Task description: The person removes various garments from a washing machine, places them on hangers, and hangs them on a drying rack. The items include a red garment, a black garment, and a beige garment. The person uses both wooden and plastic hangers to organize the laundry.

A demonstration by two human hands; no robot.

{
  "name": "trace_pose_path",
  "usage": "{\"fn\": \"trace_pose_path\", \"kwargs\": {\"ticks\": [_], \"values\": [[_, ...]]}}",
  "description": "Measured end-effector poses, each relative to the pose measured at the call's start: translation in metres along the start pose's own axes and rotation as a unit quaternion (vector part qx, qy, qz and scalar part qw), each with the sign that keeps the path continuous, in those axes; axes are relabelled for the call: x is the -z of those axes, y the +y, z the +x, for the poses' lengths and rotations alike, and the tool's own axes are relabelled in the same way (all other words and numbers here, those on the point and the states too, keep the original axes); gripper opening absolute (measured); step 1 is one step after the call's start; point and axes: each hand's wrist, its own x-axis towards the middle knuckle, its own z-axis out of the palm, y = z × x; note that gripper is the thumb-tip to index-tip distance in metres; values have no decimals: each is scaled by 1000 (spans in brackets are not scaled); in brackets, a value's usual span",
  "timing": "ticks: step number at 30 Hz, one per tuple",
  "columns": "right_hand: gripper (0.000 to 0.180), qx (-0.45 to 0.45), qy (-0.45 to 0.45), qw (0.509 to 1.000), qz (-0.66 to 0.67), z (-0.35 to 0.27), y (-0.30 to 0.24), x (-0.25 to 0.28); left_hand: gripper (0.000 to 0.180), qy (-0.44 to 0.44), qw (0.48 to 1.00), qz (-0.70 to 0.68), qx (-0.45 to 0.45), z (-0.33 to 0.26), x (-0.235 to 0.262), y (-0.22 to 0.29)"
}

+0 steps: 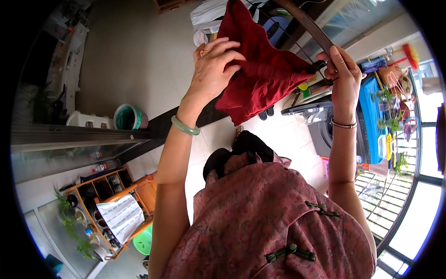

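A dark red cloth garment (pixel 260 69) hangs in front of me at the top of the view, its right corner caught at a black clip. My right hand (pixel 343 65) grips the end of a brown hanger (pixel 306 23) beside that clip, thumb along the bar. My left hand (pixel 214 65) lies against the garment's left side, fingers apart and slightly bent, with no fold visibly pinched. A green bangle (pixel 185 125) circles my left wrist.
White cloth (pixel 204 23) hangs behind the garment. On the right stands a grey washing machine (pixel 320 135) with its door swung out, near a blue cover (pixel 369 116) and potted plants. A lined bin (pixel 130 117) and a shoe rack (pixel 100 186) are on the left.
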Motion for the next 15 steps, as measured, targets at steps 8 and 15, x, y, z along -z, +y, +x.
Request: {"fn": "trace_pose_path", "kwargs": {"ticks": [8,15], "values": [[28,-20,-30,998,44,59,11,3,30,274,678,-492,473,-35,-77,-74],[28,-37,-49,997,36,103,29,-8,44,242,600,-612,454,35,-131,-38]]}}
